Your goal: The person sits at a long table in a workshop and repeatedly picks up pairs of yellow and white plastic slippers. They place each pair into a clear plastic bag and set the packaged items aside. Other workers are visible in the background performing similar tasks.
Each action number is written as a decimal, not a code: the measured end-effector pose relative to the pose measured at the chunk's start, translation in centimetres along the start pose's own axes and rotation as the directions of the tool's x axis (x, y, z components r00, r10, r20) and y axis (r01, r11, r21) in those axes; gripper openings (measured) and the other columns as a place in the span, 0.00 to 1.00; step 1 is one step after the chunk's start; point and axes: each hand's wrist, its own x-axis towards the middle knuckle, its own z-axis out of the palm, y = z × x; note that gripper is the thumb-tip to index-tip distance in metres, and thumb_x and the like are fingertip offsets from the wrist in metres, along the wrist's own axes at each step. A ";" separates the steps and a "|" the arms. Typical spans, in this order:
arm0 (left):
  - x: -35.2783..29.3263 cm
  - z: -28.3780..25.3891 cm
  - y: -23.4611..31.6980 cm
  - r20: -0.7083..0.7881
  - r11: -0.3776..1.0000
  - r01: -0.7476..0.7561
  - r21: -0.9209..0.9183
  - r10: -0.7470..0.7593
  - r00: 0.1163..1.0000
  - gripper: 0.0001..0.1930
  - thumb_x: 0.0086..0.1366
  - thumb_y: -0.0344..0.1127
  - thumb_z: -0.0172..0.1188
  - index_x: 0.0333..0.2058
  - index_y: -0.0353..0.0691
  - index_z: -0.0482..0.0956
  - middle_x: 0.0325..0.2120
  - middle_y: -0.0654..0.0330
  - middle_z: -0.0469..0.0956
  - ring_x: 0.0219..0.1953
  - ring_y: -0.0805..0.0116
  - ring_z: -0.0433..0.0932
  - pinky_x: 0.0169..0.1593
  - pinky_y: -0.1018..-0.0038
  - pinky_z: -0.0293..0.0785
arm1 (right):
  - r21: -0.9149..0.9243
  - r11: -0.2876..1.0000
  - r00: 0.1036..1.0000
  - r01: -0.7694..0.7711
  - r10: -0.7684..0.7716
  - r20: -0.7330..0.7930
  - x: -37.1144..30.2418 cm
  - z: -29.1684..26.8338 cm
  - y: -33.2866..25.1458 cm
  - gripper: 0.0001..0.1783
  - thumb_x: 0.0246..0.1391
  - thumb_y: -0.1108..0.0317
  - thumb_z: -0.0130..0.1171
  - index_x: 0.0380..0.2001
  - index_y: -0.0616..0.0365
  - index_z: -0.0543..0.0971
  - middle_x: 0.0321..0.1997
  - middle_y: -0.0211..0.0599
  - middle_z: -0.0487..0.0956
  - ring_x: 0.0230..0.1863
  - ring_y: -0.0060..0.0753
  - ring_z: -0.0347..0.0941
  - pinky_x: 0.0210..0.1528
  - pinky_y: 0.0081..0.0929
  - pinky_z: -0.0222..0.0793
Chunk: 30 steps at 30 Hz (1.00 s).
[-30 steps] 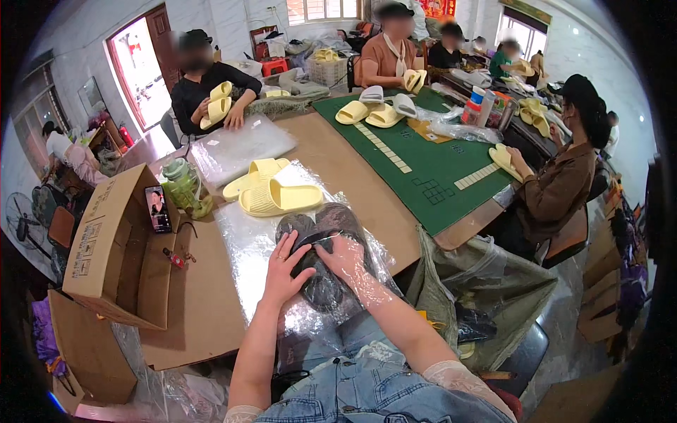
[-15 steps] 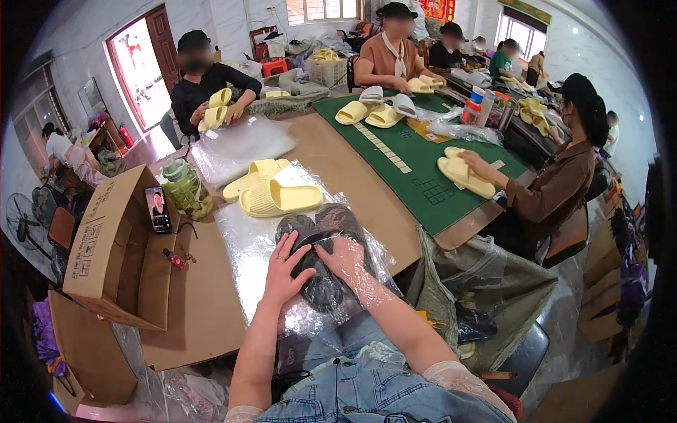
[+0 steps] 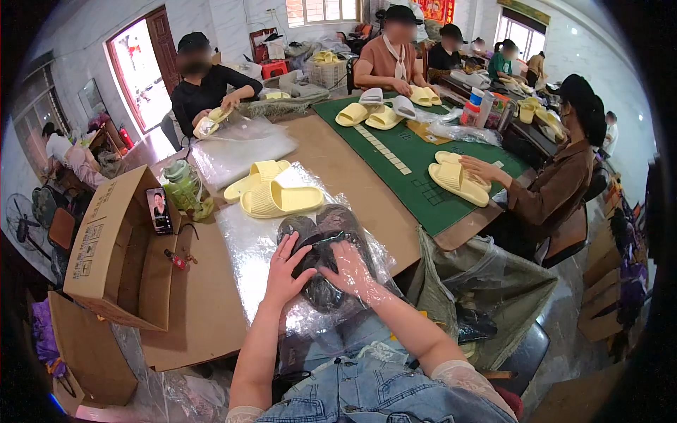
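A pair of black slippers (image 3: 337,220) lies on the table in front of me, partly inside a clear plastic bag (image 3: 379,262). My left hand (image 3: 284,271) rests on the left slipper, fingers stretched out and thumb apart. Glossy film covers my right hand (image 3: 348,270) and wrist, so that hand seems to be inside the bag. Its fingers lie flat over the right slipper. Beneath is a stack of clear bags (image 3: 240,257). Just beyond the black pair sits a pair of pale yellow slippers (image 3: 282,200).
An open cardboard box (image 3: 116,247) stands at the left with a phone (image 3: 158,210) propped on it. Near it are a green jug (image 3: 180,180) and a small red item (image 3: 175,259). Co-workers handle yellow slippers around the table, some at a green mat (image 3: 391,151). A sack (image 3: 486,289) hangs at the right.
My right hand has shifted slightly and its fingers are straighter over the slipper. My left hand stays in place. Co-workers at the left and right have moved their yellow slippers.
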 end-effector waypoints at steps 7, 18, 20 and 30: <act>0.0 0.5 -0.4 0.020 0.999 0.015 -0.047 -0.014 1.000 0.29 0.54 0.43 0.71 0.56 0.48 0.78 0.69 0.52 0.62 0.71 0.46 0.56 0.71 0.55 0.55 | 0.186 0.944 0.884 0.273 -0.322 0.338 -9.1 -7.2 -2.8 0.33 0.56 0.54 0.65 0.60 0.61 0.72 0.63 0.62 0.68 0.66 0.61 0.64 0.67 0.43 0.61; 0.0 0.1 0.0 0.006 1.000 0.009 -0.002 -0.009 1.000 0.32 0.58 0.47 0.68 0.61 0.48 0.73 0.68 0.53 0.62 0.71 0.48 0.57 0.70 0.55 0.56 | -0.001 0.991 0.990 -0.133 0.133 0.045 -0.5 -10.7 -4.4 0.22 0.56 0.47 0.64 0.28 0.58 0.82 0.29 0.42 0.82 0.32 0.39 0.81 0.36 0.38 0.76; 0.2 0.1 0.0 0.007 0.999 0.031 -0.032 -0.030 1.000 0.33 0.60 0.47 0.66 0.63 0.47 0.71 0.68 0.53 0.62 0.71 0.49 0.57 0.70 0.55 0.55 | -0.209 0.975 0.994 -0.081 0.093 0.049 0.9 -6.7 -2.6 0.25 0.54 0.44 0.64 0.29 0.59 0.81 0.29 0.44 0.81 0.34 0.44 0.81 0.37 0.41 0.76; -0.2 0.0 0.1 -0.031 0.997 0.035 -0.072 -0.037 0.999 0.32 0.65 0.47 0.61 0.64 0.41 0.68 0.67 0.49 0.63 0.70 0.45 0.59 0.70 0.55 0.55 | -0.248 0.962 0.992 -0.115 0.100 -0.072 2.3 1.3 -0.5 0.20 0.57 0.51 0.59 0.35 0.60 0.73 0.26 0.46 0.81 0.27 0.51 0.81 0.29 0.45 0.76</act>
